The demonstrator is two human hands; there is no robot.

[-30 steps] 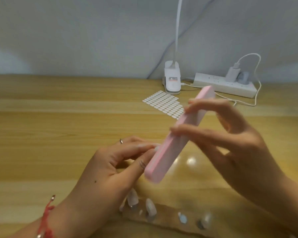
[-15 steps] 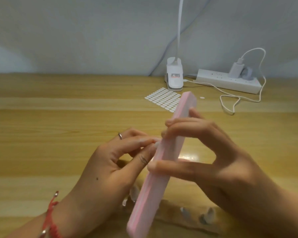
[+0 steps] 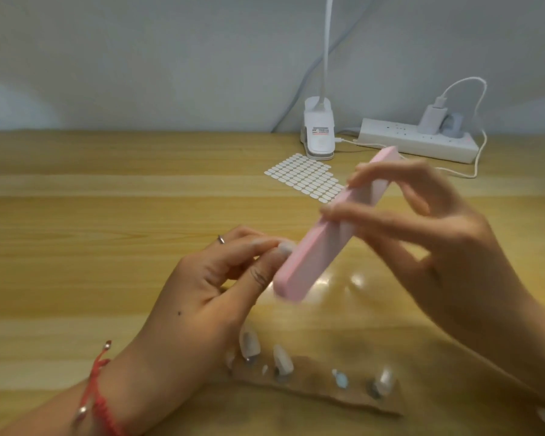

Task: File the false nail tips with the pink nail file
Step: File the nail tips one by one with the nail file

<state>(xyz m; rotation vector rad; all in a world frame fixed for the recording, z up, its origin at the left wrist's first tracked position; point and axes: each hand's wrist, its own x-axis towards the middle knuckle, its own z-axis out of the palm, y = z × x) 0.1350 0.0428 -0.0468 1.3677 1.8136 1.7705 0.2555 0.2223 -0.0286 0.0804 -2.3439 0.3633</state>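
Note:
My right hand (image 3: 434, 234) grips the pink nail file (image 3: 321, 243) between thumb and fingers. The file slants from upper right down to lower left above the table. My left hand (image 3: 208, 287) pinches a small pale false nail tip (image 3: 285, 247) between thumb and forefinger, and the tip touches the file's left face. Several more false nail tips (image 3: 249, 343) stand on a clear strip (image 3: 312, 388) near the front edge, below both hands.
A sheet of small white adhesive tabs (image 3: 302, 176) lies on the wooden table (image 3: 92, 215) behind the hands. A white clip lamp base (image 3: 319, 133) and a white power strip (image 3: 419, 143) with a charger and cable stand at the back by the wall.
The file went down and toward me half a second ago, then back up and to the right. My left hand has held the nail tip in the same spot throughout.

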